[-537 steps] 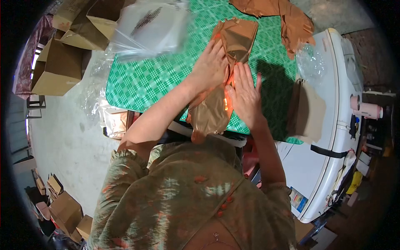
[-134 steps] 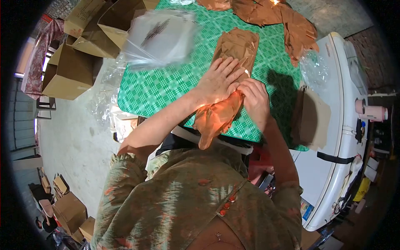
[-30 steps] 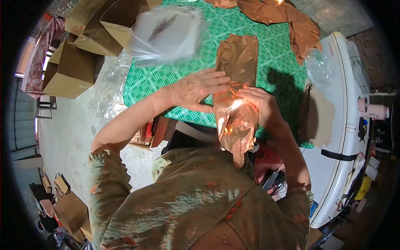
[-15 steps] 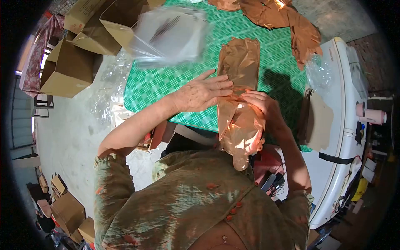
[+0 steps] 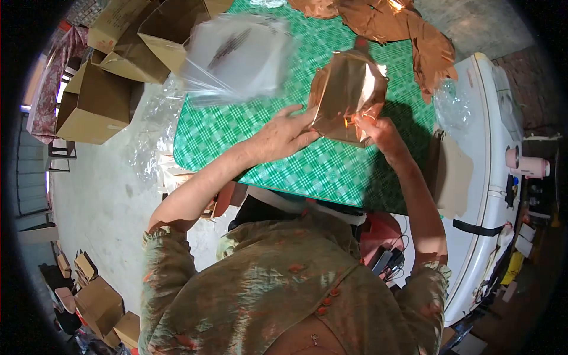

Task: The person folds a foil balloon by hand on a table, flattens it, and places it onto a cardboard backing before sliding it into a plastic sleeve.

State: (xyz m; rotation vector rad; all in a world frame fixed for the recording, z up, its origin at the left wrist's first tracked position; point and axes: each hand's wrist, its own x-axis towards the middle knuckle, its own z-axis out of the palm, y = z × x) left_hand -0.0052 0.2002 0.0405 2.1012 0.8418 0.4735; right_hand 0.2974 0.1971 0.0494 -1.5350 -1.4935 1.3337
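A flat copper-coloured foil balloon (image 5: 346, 89) lies folded over on the green checked tablecloth, its rounded tail at the far end. My left hand (image 5: 281, 137) holds its left edge, with the fingertips partly hidden by the foil and the thumb beside the near corner. My right hand (image 5: 383, 135) pinches the near right corner, where the foil is creased and shiny. To the left lies a stack of clear plastic bags (image 5: 236, 56) with dark print. More crumpled copper foil pieces (image 5: 387, 21) spread along the far edge of the table.
Open cardboard boxes (image 5: 97, 106) stand at the far left, beside the table. A white fridge-like appliance (image 5: 482, 177) lies along the right side, with a cardboard piece (image 5: 455, 174) and clear plastic wrap (image 5: 455, 100) near it. A pink bottle (image 5: 528, 164) shows farther right.
The near part of the foil balloon, with its tail, has been folded away from me over the rest. Both hands have shifted from pressing its middle to holding its near edges.
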